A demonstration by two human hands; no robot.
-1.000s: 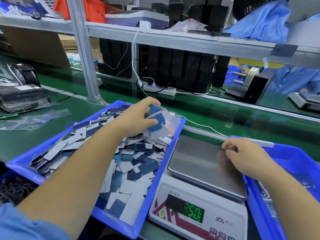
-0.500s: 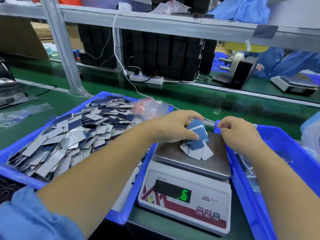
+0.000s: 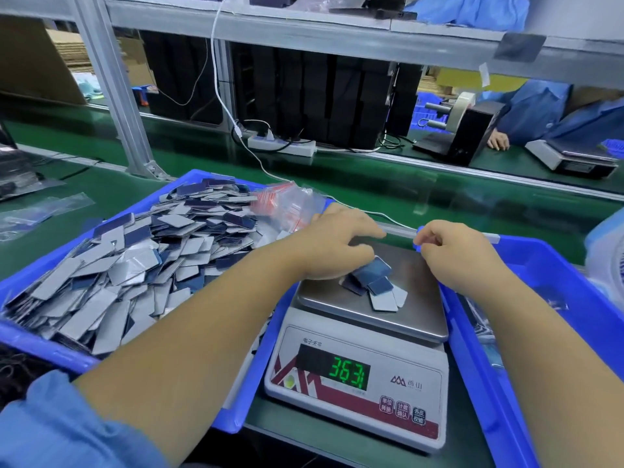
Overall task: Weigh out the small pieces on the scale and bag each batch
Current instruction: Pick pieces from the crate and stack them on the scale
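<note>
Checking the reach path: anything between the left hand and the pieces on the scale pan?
Nothing visible. The left hand already lies over the pile of pieces on the scale pan, its fingers over the pile's left edge. The right hand hovers beside it, over the pan's right edge.

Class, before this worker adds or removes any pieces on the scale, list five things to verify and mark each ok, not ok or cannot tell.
1. Pieces on the pan: a small pile lies on the scale pan. Ok.
2. Display lit: green digits show. Ok.
3. Reading settled: left hand touches the pile. Not ok.
4. Target weight reached: cannot tell.
5. Right hand off the pan: it is above the far edge; contact cannot tell.
</note>
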